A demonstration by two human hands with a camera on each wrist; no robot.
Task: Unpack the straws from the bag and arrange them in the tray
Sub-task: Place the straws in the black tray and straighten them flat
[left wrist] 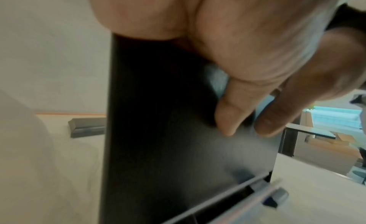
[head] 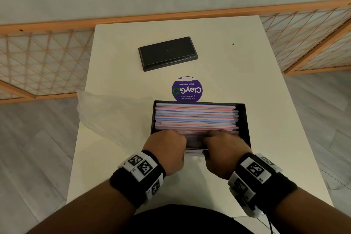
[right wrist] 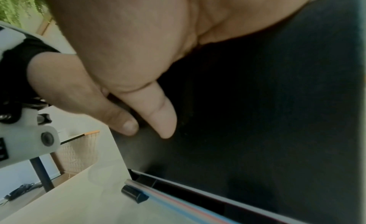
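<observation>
A black tray [head: 245,119] sits in the middle of the white table, packed with pink, blue and white striped straws [head: 195,118] lying side by side. My left hand [head: 169,144] and right hand [head: 222,144] both grip the tray's near wall, fingers curled over it onto the straws. In the wrist views each thumb presses the wall's outer face [left wrist: 168,149] [right wrist: 257,117]. A few straws [right wrist: 178,202] lie outside, along the foot of that wall. The clear plastic bag [head: 106,114] lies crumpled and flat left of the tray.
A black lid [head: 168,53] lies on the far part of the table [head: 247,62]. A round purple sticker [head: 187,89] is just behind the tray. A wooden lattice screen [head: 43,59] stands beyond the table's far edge.
</observation>
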